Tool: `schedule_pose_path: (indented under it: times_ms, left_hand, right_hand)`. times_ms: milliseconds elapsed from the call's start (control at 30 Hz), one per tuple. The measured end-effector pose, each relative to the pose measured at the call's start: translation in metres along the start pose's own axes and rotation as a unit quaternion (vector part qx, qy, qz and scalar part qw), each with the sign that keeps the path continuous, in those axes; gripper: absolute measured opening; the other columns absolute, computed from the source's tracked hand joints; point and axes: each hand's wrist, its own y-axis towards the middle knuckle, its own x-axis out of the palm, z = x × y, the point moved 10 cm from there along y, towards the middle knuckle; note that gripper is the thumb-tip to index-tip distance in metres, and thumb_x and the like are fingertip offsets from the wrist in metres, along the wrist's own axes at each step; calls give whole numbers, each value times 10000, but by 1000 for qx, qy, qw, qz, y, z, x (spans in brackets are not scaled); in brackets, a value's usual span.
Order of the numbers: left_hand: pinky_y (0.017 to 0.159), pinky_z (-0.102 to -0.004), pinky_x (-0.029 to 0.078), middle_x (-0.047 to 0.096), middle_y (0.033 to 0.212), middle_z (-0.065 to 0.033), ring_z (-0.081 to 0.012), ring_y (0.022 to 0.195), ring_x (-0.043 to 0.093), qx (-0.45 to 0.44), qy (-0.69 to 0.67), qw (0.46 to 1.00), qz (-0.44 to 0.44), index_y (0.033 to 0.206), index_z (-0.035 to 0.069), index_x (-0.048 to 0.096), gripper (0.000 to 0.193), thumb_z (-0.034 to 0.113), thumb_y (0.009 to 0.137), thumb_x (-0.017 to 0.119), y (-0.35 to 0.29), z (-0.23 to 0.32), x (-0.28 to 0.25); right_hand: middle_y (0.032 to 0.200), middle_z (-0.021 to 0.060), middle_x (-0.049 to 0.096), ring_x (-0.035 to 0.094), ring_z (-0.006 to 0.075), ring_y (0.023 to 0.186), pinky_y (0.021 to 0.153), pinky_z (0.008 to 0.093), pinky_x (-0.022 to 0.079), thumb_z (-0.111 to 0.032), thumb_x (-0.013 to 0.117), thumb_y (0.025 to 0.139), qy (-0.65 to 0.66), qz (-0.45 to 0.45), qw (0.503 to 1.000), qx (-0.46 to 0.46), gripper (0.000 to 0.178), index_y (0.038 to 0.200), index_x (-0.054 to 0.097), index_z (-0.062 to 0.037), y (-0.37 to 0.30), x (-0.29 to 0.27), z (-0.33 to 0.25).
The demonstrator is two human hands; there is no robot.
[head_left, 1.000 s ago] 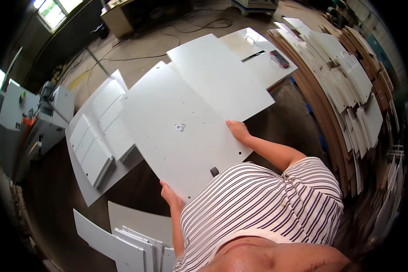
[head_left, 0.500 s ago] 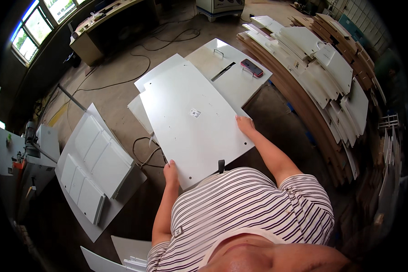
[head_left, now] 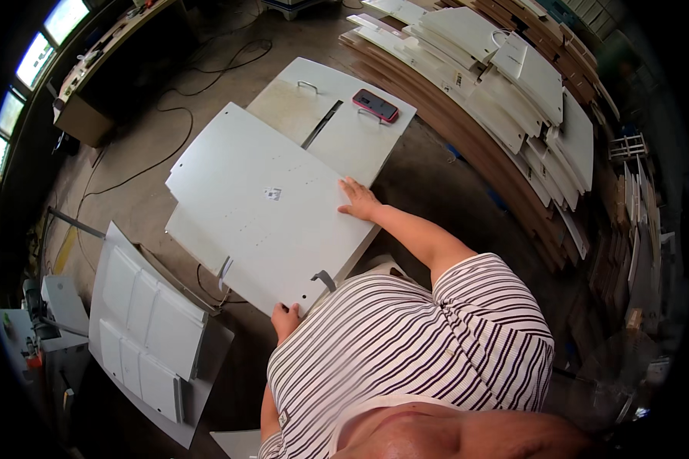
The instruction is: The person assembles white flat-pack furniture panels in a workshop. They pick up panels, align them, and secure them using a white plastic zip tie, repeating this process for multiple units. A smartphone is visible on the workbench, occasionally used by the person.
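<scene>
A large white panel [head_left: 241,229] with a small printed label and several little holes lies over a white worktop [head_left: 287,96]. My left hand [head_left: 285,321] grips its near left corner, fingers curled at the edge. On the right edge of the panel rests my right hand [head_left: 360,200], its fingers spread flat on the surface. A grey strap-like piece [head_left: 324,280] sticks up at the panel's near edge, close to my body. Another grey upright piece [head_left: 224,269] shows at its left side.
Beyond the panel, a phone in a red case [head_left: 375,105] lies on the worktop beside a metal handle [head_left: 308,85]. White panels [head_left: 478,96] and brown boards [head_left: 436,126] are stacked on the right. More white panels [head_left: 142,321] stand at the left. Dark cables [head_left: 194,130] cross the floor.
The panel has turned counterclockwise and now sits further over the worktop. My right hand has gone from gripping its edge to lying flat on it. The view has shifted.
</scene>
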Motion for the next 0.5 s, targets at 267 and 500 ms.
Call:
schedule_pose_path:
  times_ms: [267, 500]
  left_hand:
    - [560, -265, 456, 635, 758, -71, -116, 616, 565, -99, -247, 963, -48, 929, -48, 578, 205, 95, 831, 687, 8, -44, 18]
    - [526, -253, 427, 615, 691, -33, -80, 568, 523, -166, -295, 941, -12, 904, -41, 592, 161, 77, 831, 673, -6, -80, 41]
  right_hand:
    - [1499, 153, 192, 265, 333, 1364, 1131, 389, 259, -336, 698, 813, 98, 22, 991, -91, 948, 1492, 93, -69, 10, -7, -13]
    - [1474, 177, 237, 328, 341, 1331, 1098, 389, 312, -217, 715, 797, 132, -102, 976, -139, 941, 1474, 90, -30, -1, -17, 2]
